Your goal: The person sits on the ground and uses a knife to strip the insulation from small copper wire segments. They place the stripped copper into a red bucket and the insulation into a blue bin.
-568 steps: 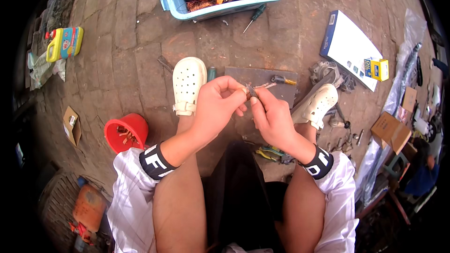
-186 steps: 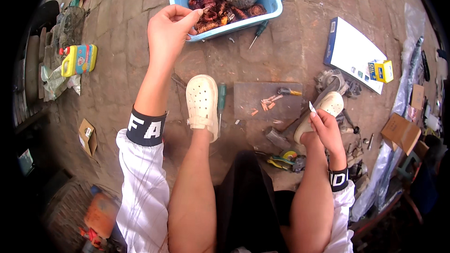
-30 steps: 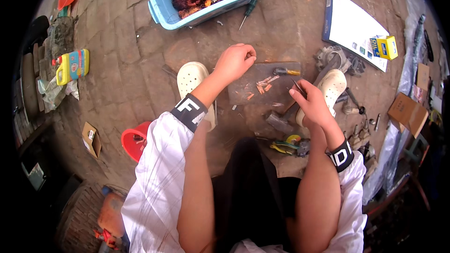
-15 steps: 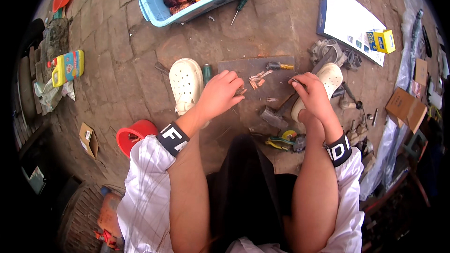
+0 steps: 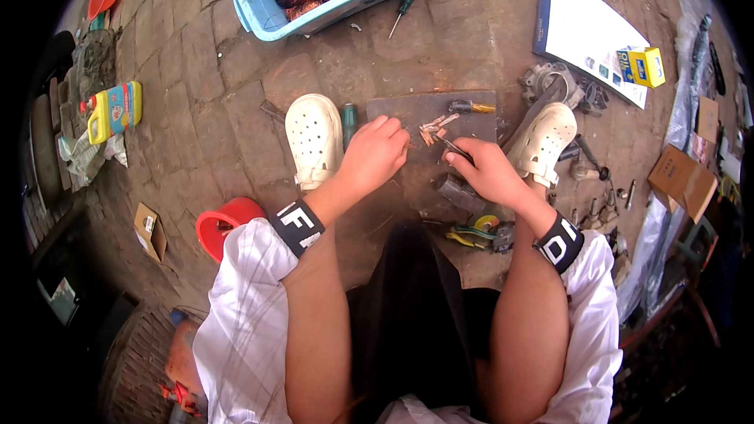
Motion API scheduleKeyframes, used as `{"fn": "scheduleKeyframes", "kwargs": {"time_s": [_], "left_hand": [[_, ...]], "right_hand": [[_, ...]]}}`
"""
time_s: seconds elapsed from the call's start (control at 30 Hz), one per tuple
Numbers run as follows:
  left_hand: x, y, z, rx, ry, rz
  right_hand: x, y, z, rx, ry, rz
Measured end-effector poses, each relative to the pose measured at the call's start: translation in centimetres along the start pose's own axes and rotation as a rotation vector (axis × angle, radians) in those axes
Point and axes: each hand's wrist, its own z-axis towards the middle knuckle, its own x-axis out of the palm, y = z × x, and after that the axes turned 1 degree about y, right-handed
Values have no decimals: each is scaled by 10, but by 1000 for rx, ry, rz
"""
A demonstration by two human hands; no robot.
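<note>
My left hand [image 5: 372, 155] hovers at the left of a dark metal plate [image 5: 386, 104], fingers curled inward; whatever they hold is hidden. My right hand [image 5: 488, 170] grips a slim dark blade-like tool [image 5: 463, 152], its tip beside a small pile of copper pieces [image 5: 430, 131] on the plate. A short tool with a yellow handle [image 5: 474, 107] lies on the plate's back edge. A green-handled tool [image 5: 349, 122] is beside the left white clog [image 5: 312, 132]; a hammer [image 5: 459, 192] lies below the plate.
A blue tub [image 5: 330, 14] of copper coils stands ahead, a red bucket [image 5: 210, 237] at lower left, a yellow jug [image 5: 118, 112] at far left. Pliers [image 5: 471, 235], metal parts [image 5: 605, 220], a white flat box [image 5: 581, 31] and cardboard boxes [image 5: 682, 180] lie at right.
My right hand has moved left with the tool toward the copper pieces. Six seconds ago my left hand was at the blue tub; now it is back beside the plate.
</note>
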Motion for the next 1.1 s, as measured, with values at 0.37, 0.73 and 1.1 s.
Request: {"fn": "scheduleKeyframes", "kwargs": {"time_s": [0.37,0.73,1.1], "left_hand": [[-40,-27,7,459,-223,199],[-51,-60,18,-28,-200,-335],[-42,-59,17,-649,69,-1335]], "right_hand": [[-8,30,5,525,199,977],[-17,59,-3,180,-107,420],[-14,54,-1,240,-122,627]]}}
